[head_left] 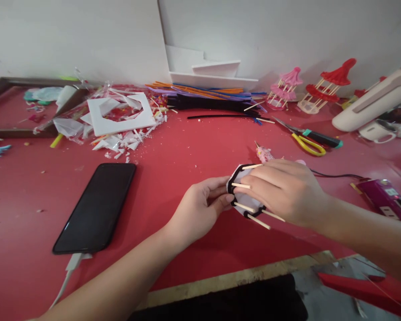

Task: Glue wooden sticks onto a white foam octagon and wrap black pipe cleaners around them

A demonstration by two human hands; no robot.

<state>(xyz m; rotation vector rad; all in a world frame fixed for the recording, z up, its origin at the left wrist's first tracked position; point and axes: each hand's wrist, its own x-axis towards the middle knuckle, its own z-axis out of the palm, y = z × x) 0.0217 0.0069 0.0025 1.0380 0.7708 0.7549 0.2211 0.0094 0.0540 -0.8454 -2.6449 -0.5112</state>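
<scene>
On the tabletop, centre right: white paper piece with a black edge and thin wooden sticks poking out of it, held just above the red tabletop.
Left hand: grip narrow, thumb and fingertips pinching the left edge of the paper piece.
Right hand: laid over the right part of the paper piece, fingers curled onto it and the sticks; grip closed on the piece.
Left of the hands: black phone, flat, screen dark, white cable plugged in at its near end.
Behind the hands: yellow-handled scissors, lying open-side left.
Far centre: bundle of coloured pipe cleaners.
Far left: white paper scraps.
Far right: two small paper pagodas, pink and red, upright, near the wall.
</scene>
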